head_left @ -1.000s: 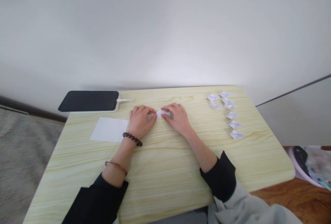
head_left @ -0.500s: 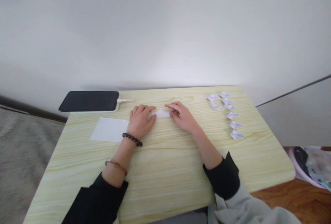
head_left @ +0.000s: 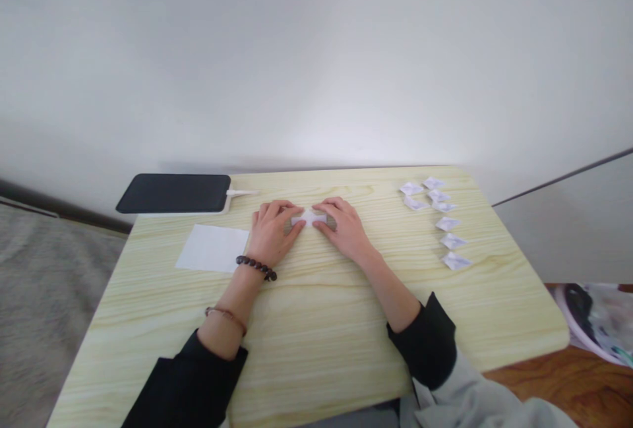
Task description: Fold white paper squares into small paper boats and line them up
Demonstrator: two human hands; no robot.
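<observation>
A small piece of folded white paper (head_left: 309, 218) lies between my two hands near the back of the table. My left hand (head_left: 271, 230) pinches its left part between thumb and fingers, and a beaded bracelet circles that wrist. From the other side, my right hand (head_left: 342, 227) grips the right part in the same way. Fingers and thumbs cover some of the folds. A flat sheet of white paper (head_left: 210, 248) rests just left of my left hand.
Several folded paper boats (head_left: 453, 241) stand in rows on the right of the table (head_left: 316, 342). A dark-screened phone or tablet (head_left: 174, 193) with a white cable (head_left: 243, 192) lies at the back left. A wall rises behind the table.
My right thumb and fingers have moved left and closed over the folded paper. My left thumb has shifted further onto it, and less of the paper shows now.
</observation>
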